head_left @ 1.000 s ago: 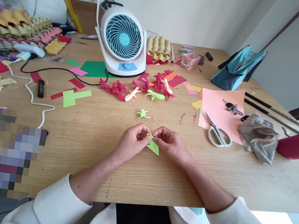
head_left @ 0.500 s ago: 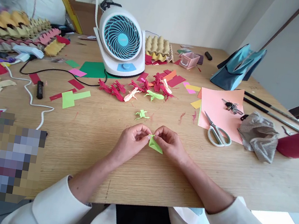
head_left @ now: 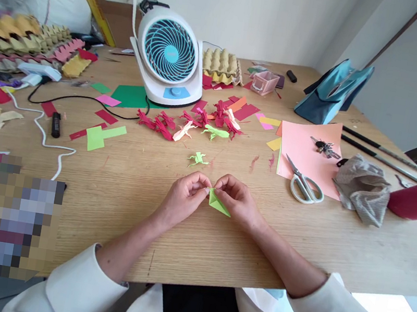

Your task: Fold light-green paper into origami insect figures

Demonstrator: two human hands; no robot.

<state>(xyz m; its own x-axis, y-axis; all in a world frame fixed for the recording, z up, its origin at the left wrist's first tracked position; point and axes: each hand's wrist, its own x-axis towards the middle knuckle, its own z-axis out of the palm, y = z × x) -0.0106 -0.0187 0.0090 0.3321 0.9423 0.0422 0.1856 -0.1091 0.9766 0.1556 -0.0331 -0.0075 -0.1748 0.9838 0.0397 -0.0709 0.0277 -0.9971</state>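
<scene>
Between my two hands is a small folded piece of light green paper [head_left: 219, 203], its pointed part hanging toward me. My left hand [head_left: 186, 193] pinches its upper left corner between thumb and forefinger. From the other side, my right hand [head_left: 238, 201] pinches the upper edge; its thumb covers part of the folds. Just beyond my fingers lies a green folded paper figure with thin legs [head_left: 199, 159]. Farther back is a cluster of red folded paper figures [head_left: 220, 116], with another light green one [head_left: 215, 133] and a pale peach one [head_left: 184, 131] among them.
A white and blue fan [head_left: 171, 55] stands behind the figures. To the right, scissors [head_left: 302, 184] and keys [head_left: 326, 148] lie on pink paper sheets [head_left: 297, 144], beside a crumpled grey cloth [head_left: 361, 188]. Green paper strips [head_left: 96, 139], a black marker [head_left: 55, 125] and a white cable [head_left: 43, 138] are at left.
The green paper has turned slightly, and its lower point now reaches farther right and shows more of its face. Both hands keep their pinch in nearly the same place.
</scene>
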